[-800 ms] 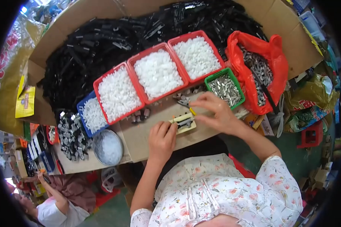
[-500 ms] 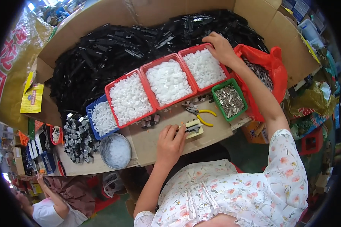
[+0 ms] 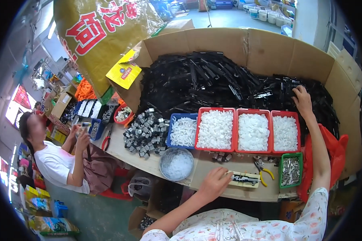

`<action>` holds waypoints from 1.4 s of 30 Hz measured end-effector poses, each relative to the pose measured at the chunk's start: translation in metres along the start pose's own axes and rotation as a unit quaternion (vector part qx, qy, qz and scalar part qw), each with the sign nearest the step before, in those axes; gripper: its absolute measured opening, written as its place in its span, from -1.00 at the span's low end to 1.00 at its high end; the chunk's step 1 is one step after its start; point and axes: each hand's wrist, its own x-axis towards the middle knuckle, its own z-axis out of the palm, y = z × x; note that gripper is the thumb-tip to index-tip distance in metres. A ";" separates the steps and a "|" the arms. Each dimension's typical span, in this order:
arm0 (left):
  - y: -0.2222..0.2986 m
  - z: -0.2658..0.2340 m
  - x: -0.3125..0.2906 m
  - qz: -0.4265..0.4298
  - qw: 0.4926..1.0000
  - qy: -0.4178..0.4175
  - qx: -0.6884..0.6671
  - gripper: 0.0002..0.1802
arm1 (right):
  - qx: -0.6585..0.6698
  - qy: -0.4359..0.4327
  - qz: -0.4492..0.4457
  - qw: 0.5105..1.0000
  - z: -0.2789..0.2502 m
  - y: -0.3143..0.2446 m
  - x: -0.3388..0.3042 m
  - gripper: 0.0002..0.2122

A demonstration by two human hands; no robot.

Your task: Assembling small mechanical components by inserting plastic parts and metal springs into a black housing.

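Observation:
My left hand rests on the bench, its fingers bent over the left end of a cream block-like fixture. A black strip-shaped part with shiny metal bits lies in that fixture. My right arm stretches over the far side of the red trays. There my right hand reaches into a big heap of black plastic strips, its thumb and fingers apart at the strips. Right of the fixture lie yellow-handled pliers. A green tray of metal pins stands beside them.
Red trays and a blue tray hold small white parts. A metal bowl and metal-and-black blocks sit left. Cardboard walls enclose the heap; a red bag hangs right. A co-worker sits at left.
The view has swung up and left, showing more of the room. My right hand has gone a little farther into the black strips. My left hand stays at the fixture, now on its left end.

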 end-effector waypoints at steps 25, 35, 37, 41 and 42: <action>-0.019 -0.022 -0.011 -0.019 0.998 0.027 -0.054 -0.74 | 0.207 -0.231 -0.025 0.950 -0.077 -0.275 -0.175 -0.66; -0.017 -0.014 0.000 -0.009 0.999 0.012 -0.043 -0.73 | 0.211 -0.234 -0.022 0.949 -0.069 -0.274 -0.170 -0.64; -0.013 -0.011 0.002 -0.005 0.999 0.004 -0.039 -0.73 | 0.204 -0.236 -0.019 0.950 -0.070 -0.274 -0.172 -0.65; 0.000 0.007 0.016 0.042 0.998 -0.016 -0.037 -0.71 | 0.233 -0.217 -0.005 0.948 -0.067 -0.270 -0.177 -0.67; 0.004 0.013 0.021 0.068 0.997 -0.021 -0.042 -0.71 | 0.236 -0.209 -0.002 0.949 -0.067 -0.270 -0.177 -0.67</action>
